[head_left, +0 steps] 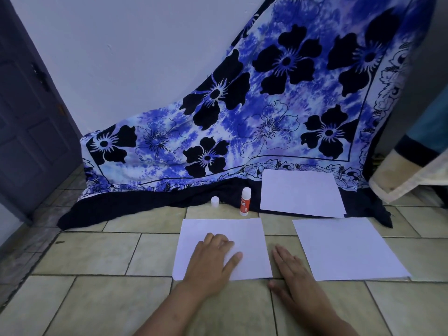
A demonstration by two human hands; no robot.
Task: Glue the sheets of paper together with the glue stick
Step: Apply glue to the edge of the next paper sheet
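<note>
Lettering on the red label of the white plastic glue stick [244, 202] is too small to read, and both forearms are cut off by the lower frame edge. Whether the near-left sheet is single or layered cannot be told. There are three flat rectangular white paper sheets: one [252, 236] under the left hand [213, 258], one [349, 248] to its right on the glossy beige tiled floor [97, 253], and one [300, 192] farther back on the dark hem of a draped blue cloth with black flowers [266, 105]. The one glue stick stands upright at the hem's edge, uncapped, with one small round white cap [215, 202] just beside it. The left hand lies flat on its sheet, fingers relaxed and thumb spread; the right hand [293, 275] rests palm-down on bare tiles between the near sheets, fingers straight, gripping nothing.
</note>
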